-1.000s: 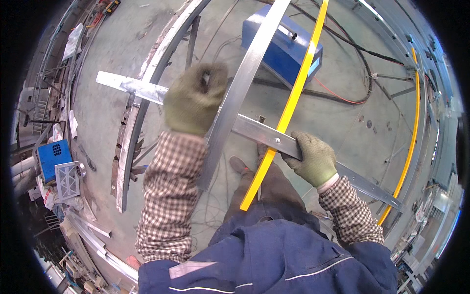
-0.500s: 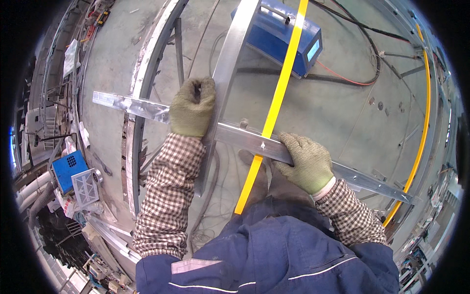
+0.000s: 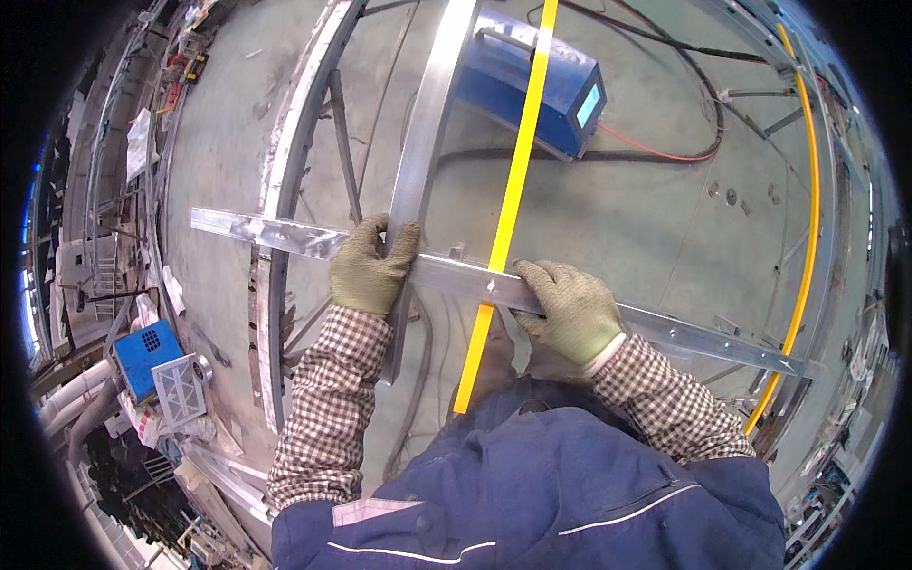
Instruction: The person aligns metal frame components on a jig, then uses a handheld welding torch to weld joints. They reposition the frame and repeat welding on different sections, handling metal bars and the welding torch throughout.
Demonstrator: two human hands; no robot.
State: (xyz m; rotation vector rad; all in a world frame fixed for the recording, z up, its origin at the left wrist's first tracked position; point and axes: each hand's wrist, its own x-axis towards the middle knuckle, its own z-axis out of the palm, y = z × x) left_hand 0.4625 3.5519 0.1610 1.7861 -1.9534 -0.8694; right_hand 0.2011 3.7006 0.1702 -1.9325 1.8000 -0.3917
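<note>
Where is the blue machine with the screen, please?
In the head view, the blue machine is upper centre, beyond the right hand, partly hidden by a yellow bar.

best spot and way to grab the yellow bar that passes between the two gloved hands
Probably the near end of the yellow bar, reached from the person's side, gripped across its width: that slim, straight stretch juts past the silver crossbar lying over it and looks uncovered.

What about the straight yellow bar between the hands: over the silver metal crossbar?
No, the silver metal crossbar hides part of the straight yellow bar.
</note>
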